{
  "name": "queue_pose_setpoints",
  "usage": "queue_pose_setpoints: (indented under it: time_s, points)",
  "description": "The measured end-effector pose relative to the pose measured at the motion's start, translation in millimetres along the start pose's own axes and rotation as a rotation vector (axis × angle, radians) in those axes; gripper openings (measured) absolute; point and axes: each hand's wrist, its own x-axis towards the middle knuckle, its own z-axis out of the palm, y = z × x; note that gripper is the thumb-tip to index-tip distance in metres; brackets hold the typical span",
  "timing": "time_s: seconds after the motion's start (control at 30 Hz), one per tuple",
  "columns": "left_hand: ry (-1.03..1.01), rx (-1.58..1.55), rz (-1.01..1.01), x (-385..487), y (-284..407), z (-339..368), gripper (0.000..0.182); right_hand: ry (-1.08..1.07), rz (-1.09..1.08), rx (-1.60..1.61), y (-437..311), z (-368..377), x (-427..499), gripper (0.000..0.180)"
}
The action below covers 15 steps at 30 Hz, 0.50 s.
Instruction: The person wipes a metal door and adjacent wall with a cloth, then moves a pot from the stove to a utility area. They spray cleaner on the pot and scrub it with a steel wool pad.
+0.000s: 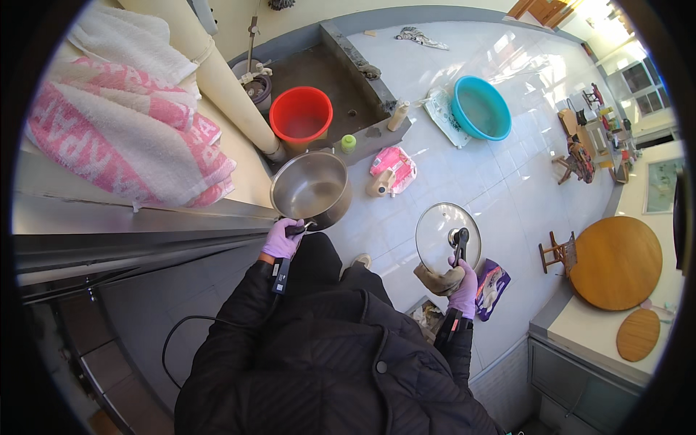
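Observation:
My left hand (281,240), in a thin purple glove, grips the black side handle of a stainless steel pot (312,190). The pot is uncovered, and its shiny inner bottom shows. Also gloved, my right hand (463,291) holds a round glass lid (432,236) by its black handle (461,244). A crumpled tan cloth (439,280) hangs from that same hand, below the lid's edge. Pot and lid are well apart, one on each side of my body.
A red bucket (300,114) stands inside the low-walled floor basin (348,70), near a green-capped bottle (348,143). On the tiles are a beige jug (382,184), a pink package (399,166), a turquoise basin (481,109) and a purple bag (492,288). Towels (130,119) hang at left.

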Motion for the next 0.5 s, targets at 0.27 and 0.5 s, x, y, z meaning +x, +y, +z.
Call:
queue_pose_setpoints:
  time_s: [0.27,0.5]
  points:
    - [0.231,0.073,-0.03,25.2,-18.9,0.2,0.014,-0.029,0.109,-0.105,-39.2,26.9,88.7,0.022]
    - [0.24,0.077,0.042,58.0,-9.1,-1.5,0.016,-0.018,0.184,-0.243,-55.8,96.1,135.6,0.02]
